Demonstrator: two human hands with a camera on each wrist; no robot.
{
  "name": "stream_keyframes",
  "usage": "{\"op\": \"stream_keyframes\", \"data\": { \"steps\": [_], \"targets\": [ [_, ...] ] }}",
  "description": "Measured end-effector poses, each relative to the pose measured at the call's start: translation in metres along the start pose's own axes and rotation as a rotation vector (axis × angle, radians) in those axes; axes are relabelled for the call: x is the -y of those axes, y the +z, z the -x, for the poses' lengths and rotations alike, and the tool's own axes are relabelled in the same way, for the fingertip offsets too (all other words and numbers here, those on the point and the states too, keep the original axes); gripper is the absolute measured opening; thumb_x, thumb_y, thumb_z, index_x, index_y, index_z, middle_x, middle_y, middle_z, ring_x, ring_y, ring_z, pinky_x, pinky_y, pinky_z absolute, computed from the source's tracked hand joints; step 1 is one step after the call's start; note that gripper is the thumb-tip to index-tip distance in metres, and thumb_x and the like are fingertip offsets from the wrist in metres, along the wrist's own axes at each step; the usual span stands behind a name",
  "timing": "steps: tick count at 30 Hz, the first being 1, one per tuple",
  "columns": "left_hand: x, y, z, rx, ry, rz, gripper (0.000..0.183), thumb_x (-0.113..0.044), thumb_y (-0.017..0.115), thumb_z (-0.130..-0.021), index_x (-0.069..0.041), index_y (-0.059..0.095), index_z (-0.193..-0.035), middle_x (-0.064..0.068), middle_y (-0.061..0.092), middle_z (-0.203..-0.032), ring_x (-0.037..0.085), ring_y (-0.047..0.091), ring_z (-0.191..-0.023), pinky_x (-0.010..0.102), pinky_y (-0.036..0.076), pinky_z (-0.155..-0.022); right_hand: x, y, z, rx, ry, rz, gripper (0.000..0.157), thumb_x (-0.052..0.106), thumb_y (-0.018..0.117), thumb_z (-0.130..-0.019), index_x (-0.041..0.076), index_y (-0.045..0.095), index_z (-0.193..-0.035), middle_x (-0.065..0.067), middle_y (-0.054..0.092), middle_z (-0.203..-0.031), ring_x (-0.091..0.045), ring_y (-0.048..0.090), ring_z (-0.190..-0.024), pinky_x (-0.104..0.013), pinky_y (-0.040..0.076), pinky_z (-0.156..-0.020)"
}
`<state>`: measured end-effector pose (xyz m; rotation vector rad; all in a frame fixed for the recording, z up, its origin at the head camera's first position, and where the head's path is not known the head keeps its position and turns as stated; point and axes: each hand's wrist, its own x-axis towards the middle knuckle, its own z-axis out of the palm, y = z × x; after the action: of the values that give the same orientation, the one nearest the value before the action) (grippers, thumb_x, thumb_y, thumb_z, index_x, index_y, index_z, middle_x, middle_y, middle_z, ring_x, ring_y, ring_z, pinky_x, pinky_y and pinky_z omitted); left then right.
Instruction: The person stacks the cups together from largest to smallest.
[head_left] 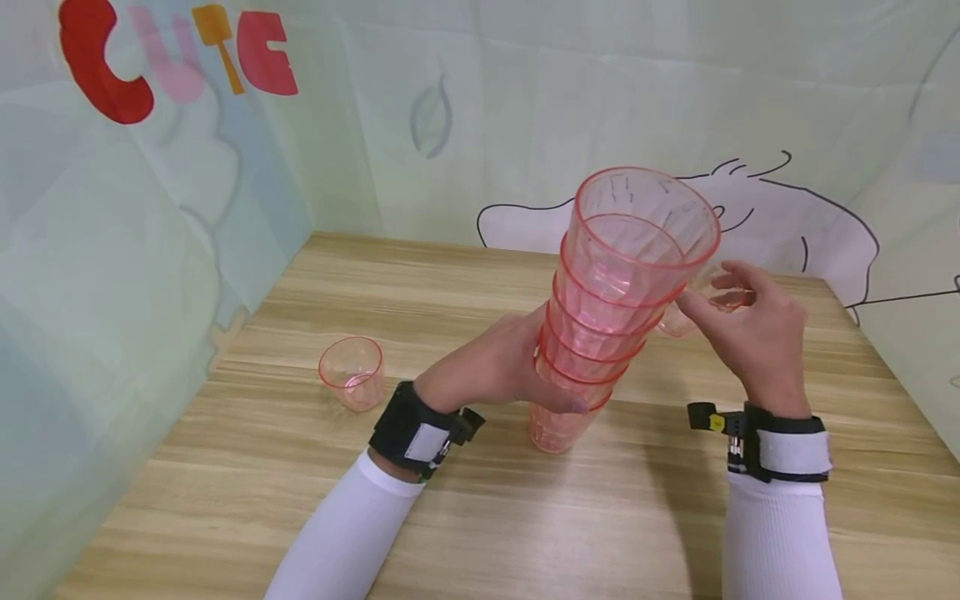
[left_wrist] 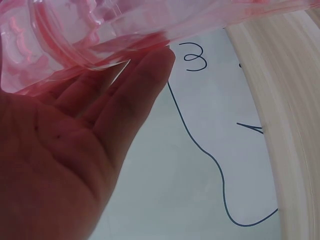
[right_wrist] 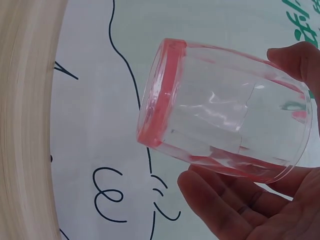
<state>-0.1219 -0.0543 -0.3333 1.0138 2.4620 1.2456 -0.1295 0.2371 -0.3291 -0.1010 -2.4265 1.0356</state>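
Note:
My left hand (head_left: 517, 362) grips a stack of several see-through pink plastic cups (head_left: 600, 292) around its lower part. The stack leans to the right, with the mouth of the top cup facing up. In the left wrist view, the fingers (left_wrist: 135, 95) lie along the cups' pink side. My right hand (head_left: 757, 333), to the right of the stack, holds a single see-through cup (right_wrist: 230, 110) near its rim, thumb on one side and fingers on the other. The head view shows that cup partly hidden behind the stack and hand.
Another see-through pink cup (head_left: 352, 375) stands upright on the wooden table (head_left: 247, 467), left of my left hand. Pale cloth walls (head_left: 360, 125) with printed letters and drawings rise along the table's left, back and right edges.

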Motion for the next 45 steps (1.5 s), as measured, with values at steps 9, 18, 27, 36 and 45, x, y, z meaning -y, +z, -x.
{"op": "stream_keyframes", "data": {
  "steps": [9, 18, 27, 36, 45],
  "targets": [
    [0.000, 0.000, 0.000, 0.000, -0.002, 0.001, 0.066, -0.039, 0.090, -0.071, -0.027, 0.050, -0.122, -0.011, 0.065, -0.104, 0.012, 0.062, -0.089, 0.031, 0.056, -0.077, 0.003, 0.000, 0.001, -0.029, -0.026, -0.012, 0.069, 0.047, 0.079, -0.082, 0.008, 0.063, -0.136, -0.014, 0.071, -0.110, -0.013, 0.058, -0.086, -0.016, 0.043, -0.065],
    [0.001, 0.000, 0.001, -0.004, -0.011, -0.011, 0.068, -0.040, 0.090, -0.069, -0.027, 0.051, -0.124, -0.010, 0.065, -0.102, 0.014, 0.060, -0.086, 0.032, 0.055, -0.071, 0.012, -0.004, 0.005, -0.061, -0.081, -0.057, 0.063, 0.040, 0.081, -0.082, 0.009, 0.065, -0.134, -0.010, 0.071, -0.109, -0.004, 0.059, -0.083, -0.012, 0.045, -0.065],
    [0.001, -0.001, 0.002, -0.003, -0.012, -0.042, 0.065, -0.043, 0.088, -0.070, -0.028, 0.051, -0.122, -0.007, 0.063, -0.091, 0.014, 0.058, -0.078, 0.032, 0.053, -0.062, 0.027, -0.009, 0.012, -0.094, -0.126, -0.132, 0.056, 0.027, 0.082, -0.082, 0.009, 0.066, -0.133, -0.007, 0.069, -0.107, -0.003, 0.061, -0.085, -0.012, 0.047, -0.068],
    [0.002, -0.003, 0.002, 0.000, -0.009, -0.038, 0.064, -0.042, 0.088, -0.070, -0.027, 0.051, -0.121, -0.007, 0.063, -0.090, 0.014, 0.058, -0.077, 0.032, 0.053, -0.062, 0.039, -0.014, 0.018, -0.123, -0.186, -0.191, 0.054, 0.018, 0.083, -0.081, 0.008, 0.067, -0.131, 0.002, 0.069, -0.105, -0.005, 0.064, -0.086, -0.013, 0.048, -0.069],
    [0.003, -0.002, 0.002, -0.003, -0.009, -0.022, 0.067, -0.039, 0.090, -0.070, -0.026, 0.051, -0.123, -0.011, 0.065, -0.102, 0.013, 0.061, -0.087, 0.031, 0.055, -0.073, 0.046, -0.018, 0.021, -0.139, -0.213, -0.259, 0.054, 0.013, 0.084, -0.080, 0.009, 0.067, -0.131, 0.003, 0.069, -0.106, -0.009, 0.066, -0.088, -0.013, 0.050, -0.069]
  ]
}}
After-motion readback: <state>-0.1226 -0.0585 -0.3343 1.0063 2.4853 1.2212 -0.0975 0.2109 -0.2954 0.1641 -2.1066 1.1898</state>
